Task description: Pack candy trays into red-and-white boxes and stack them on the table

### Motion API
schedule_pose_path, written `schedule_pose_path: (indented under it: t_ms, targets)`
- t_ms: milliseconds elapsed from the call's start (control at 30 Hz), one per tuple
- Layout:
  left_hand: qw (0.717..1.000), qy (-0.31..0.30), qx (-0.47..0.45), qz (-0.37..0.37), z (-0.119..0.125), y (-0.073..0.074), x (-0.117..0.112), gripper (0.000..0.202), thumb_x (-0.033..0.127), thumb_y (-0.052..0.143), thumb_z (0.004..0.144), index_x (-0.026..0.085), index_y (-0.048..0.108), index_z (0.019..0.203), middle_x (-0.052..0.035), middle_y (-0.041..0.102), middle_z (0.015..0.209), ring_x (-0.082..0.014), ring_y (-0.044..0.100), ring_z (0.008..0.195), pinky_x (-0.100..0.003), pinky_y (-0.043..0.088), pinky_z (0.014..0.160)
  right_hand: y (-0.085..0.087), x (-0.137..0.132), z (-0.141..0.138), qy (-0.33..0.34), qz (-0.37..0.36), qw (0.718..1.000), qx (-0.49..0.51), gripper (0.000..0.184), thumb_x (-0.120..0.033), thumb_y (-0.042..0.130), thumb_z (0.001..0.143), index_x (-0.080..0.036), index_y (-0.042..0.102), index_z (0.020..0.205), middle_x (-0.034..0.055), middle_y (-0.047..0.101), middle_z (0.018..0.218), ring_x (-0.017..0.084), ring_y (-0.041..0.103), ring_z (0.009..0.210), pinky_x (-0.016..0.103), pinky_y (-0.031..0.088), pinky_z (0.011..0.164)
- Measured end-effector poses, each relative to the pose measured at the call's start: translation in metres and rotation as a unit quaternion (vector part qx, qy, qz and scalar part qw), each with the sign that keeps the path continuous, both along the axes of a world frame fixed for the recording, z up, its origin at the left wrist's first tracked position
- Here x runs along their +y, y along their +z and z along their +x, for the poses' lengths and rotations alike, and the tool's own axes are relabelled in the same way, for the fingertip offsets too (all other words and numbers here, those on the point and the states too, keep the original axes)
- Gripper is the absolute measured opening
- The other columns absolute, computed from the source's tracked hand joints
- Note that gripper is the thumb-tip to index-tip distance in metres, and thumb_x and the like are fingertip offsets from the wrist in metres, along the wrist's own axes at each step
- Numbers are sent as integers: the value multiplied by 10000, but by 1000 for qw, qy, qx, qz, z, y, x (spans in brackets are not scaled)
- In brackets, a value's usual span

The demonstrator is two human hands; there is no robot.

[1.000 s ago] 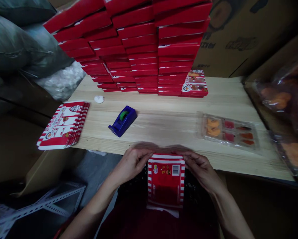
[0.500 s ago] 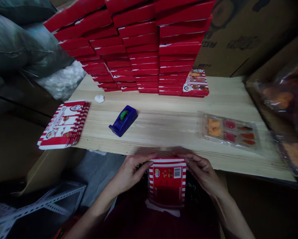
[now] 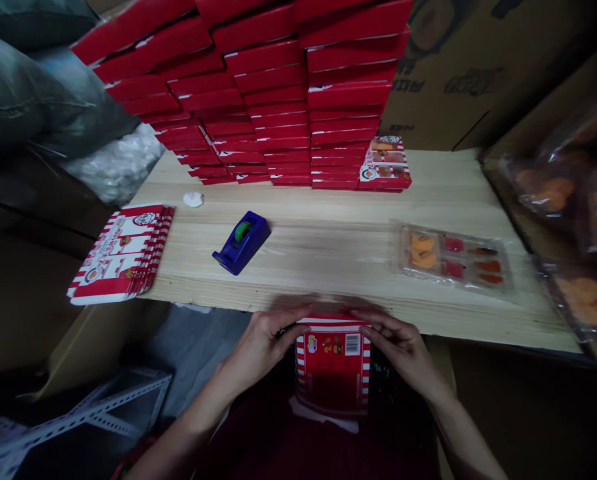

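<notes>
Between my two hands, just in front of the table's near edge, is a red and white striped cardboard box [image 3: 332, 377] with a barcode on the side facing me. My left hand [image 3: 266, 340] pinches its upper left corner, thumb on the near face. At the upper right corner my right hand [image 3: 396, 340] grips it the same way. The box's top edge is toward the table and its lower end, with a white flap, rests near my body. What lies behind the box is hidden.
On the wooden table [image 3: 298, 267] are a blue tape dispenser [image 3: 241, 243], flat striped cartons [image 3: 121, 253] at left and a clear tray pack [image 3: 451, 257] at right. A tall wall of red boxes [image 3: 278, 100] stands behind. Bagged orange pieces [image 3: 546, 190] are far right.
The view has shifted slightly. My right thumb has moved inward onto the box's upper right corner; both hands still hold the box in nearly the same place.
</notes>
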State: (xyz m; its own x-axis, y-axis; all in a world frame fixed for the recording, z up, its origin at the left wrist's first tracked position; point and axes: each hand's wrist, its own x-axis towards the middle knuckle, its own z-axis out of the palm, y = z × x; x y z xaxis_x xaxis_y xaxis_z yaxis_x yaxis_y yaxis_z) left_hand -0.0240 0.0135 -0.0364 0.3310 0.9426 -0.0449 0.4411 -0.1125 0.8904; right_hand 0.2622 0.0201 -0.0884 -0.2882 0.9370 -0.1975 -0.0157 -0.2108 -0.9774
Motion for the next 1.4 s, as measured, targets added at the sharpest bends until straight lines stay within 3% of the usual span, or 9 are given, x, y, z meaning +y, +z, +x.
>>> schedule_pose_path:
  t_ms: [267,467,633,867,1000,1167,1400]
  targets:
    - [1000,-23,-7,10,6,7,7,355,249,602,1021,320,681,1360,-25,722,1343,-198,707,1218,-328,566,1045,-4,6,6,1,19,1000,-19,240,-409,715,950,-405,785,1179,30,782,1249,262,723,1158,457,557,1049]
    - [1000,-1,-23,-4,4,-6,9,323,269,651,991,296,726,1305,-30,753,1285,-230,725,1184,-343,570,1036,-1,3,3,1,41,998,-38,265,-402,686,969,-411,761,1223,25,761,1295,265,697,1215,480,537,1080]
    - [999,18,-41,-4,5,-15,5,400,268,665,978,282,673,1378,-40,700,1381,-240,672,1274,-372,518,1115,3,4,-6,35,128,984,-117,350,-353,641,1002,-418,682,1344,15,654,1459,263,532,1416,552,374,1217]
    - [994,37,-84,-60,4,-17,9,312,304,712,948,284,758,1256,-32,755,1282,-250,715,1198,-368,542,1082,2,8,-11,34,149,981,-121,310,-321,643,999,-409,724,1285,21,702,1387,260,593,1350,538,440,1170]
    - [977,86,-161,-109,10,-29,7,335,292,738,924,279,755,1259,-48,737,1322,-260,709,1212,-409,542,1092,2,7,-13,30,152,980,-127,320,-319,646,997,-406,714,1296,18,700,1385,251,592,1350,536,438,1173]
    - [940,165,-278,-105,23,-44,1,302,231,764,887,251,774,1188,-69,717,1361,-246,689,1250,-406,546,1092,-2,13,-11,34,153,979,-129,307,-322,634,1002,-389,713,1291,23,685,1402,258,564,1379,575,398,1195]
    - [961,133,-209,-122,14,-35,9,235,232,777,871,203,806,1102,-92,787,1210,-251,767,1075,-377,610,966,-1,14,-6,65,139,979,-135,340,-312,641,1002,-407,694,1324,10,659,1450,243,541,1406,534,397,1205]
